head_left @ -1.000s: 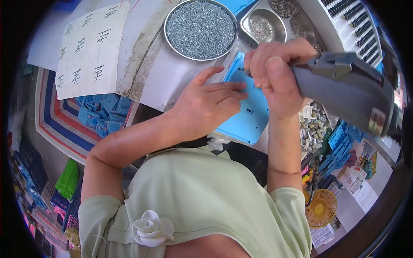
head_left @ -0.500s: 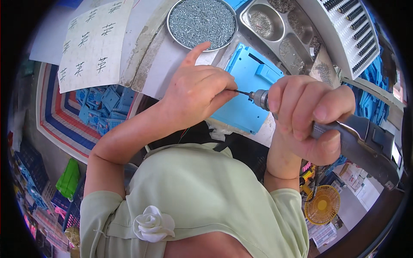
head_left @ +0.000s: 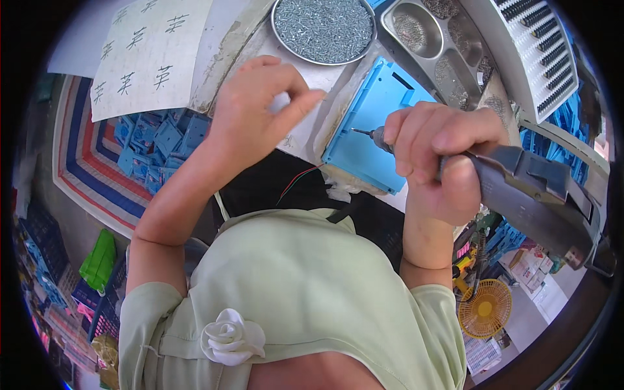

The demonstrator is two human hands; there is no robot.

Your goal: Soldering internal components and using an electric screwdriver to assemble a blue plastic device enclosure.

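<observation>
Blue panel (head_left: 374,104) partly below right hand (head_left: 442,153) clasped round screwdriver (head_left: 526,195); left hand (head_left: 253,104) apart, grip unclear

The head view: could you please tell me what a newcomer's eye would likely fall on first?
Probably the bulky dark grey power screwdriver in the right grip, its bit over the blue plastic panel. Next, perhaps the round metal bowl of small silvery pieces at top centre, and the pale handwritten sheet at upper left.

White worktable (head_left: 328,79) over grey floor (head_left: 73,211)
</observation>
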